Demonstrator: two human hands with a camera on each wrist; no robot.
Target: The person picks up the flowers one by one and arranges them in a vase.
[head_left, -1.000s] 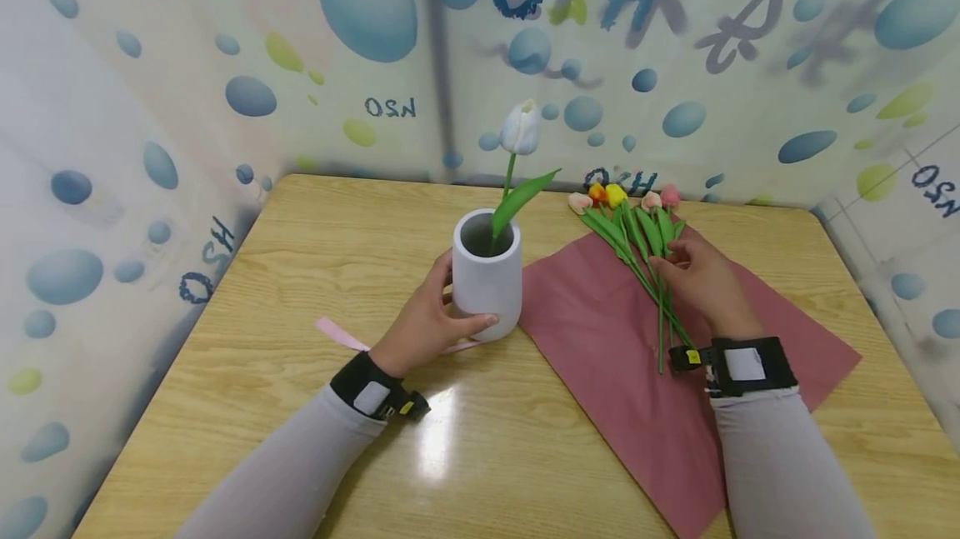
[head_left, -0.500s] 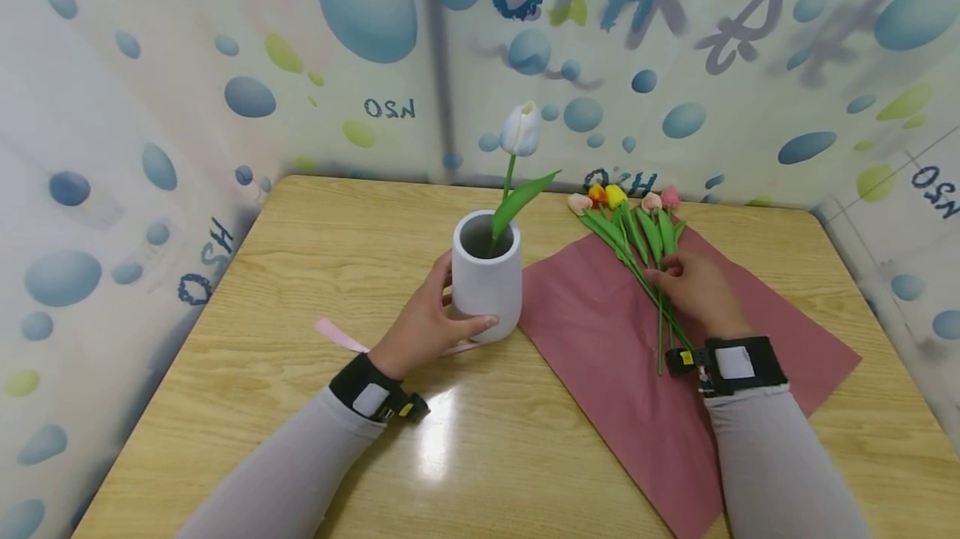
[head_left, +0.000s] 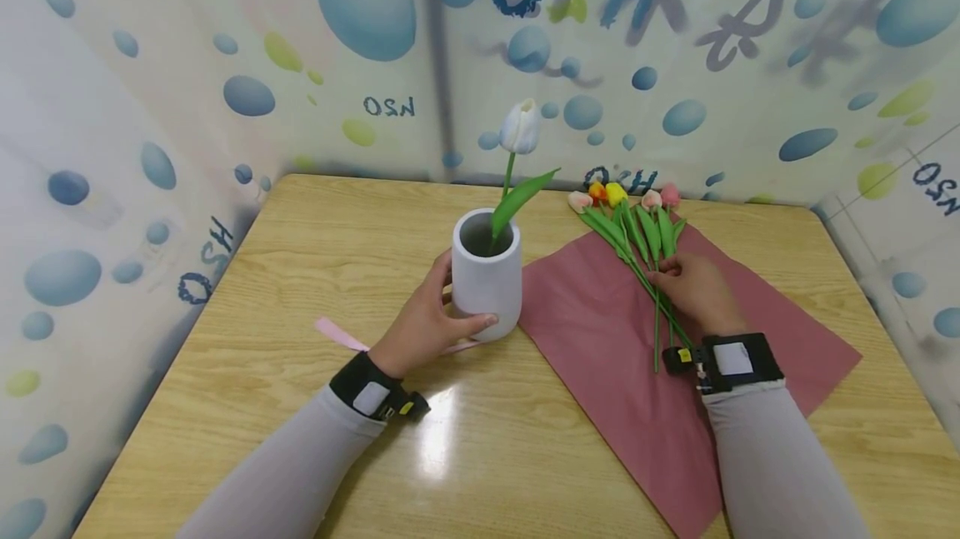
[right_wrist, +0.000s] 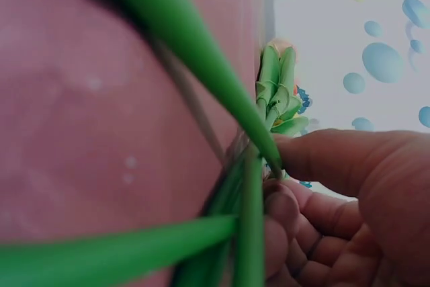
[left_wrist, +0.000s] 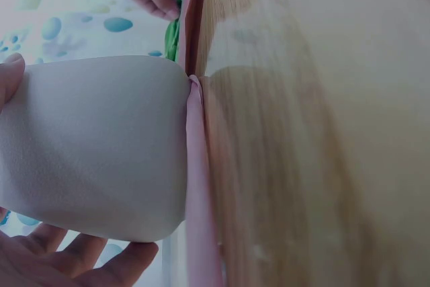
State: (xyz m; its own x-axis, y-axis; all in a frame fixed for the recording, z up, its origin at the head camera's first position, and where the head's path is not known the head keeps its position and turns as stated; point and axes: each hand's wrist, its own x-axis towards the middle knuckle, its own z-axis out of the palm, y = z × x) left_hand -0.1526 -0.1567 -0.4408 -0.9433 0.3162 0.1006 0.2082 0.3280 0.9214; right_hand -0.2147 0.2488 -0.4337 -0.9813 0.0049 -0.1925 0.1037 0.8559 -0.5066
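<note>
My left hand [head_left: 429, 318] grips a white vase [head_left: 487, 293] low on its side, thumb across the front. One white tulip [head_left: 520, 129] with a green leaf stands in the vase, leaning slightly right. To the right, my right hand [head_left: 699, 293] pinches a green stem [right_wrist: 265, 149] between thumb and fingers, among a bunch of tulips [head_left: 637, 231] with pink, orange and yellow heads. Those tulips lie on a dusty-red wrapping sheet [head_left: 592, 339], their stems crossing. In the left wrist view the vase [left_wrist: 101, 146] fills the left half, fingers curled beneath and above it.
A pink ribbon [head_left: 339, 333] lies on the wooden table [head_left: 300, 247], passing under the left hand toward the vase base. Behind the table's far edge rises a patterned wall covering [head_left: 300, 39]. The wrapping sheet's lower corner reaches the front of the view.
My right hand has moved slightly down and left along the tulip stems, and one stem has shifted a little. The left hand and vase stay where they were.
</note>
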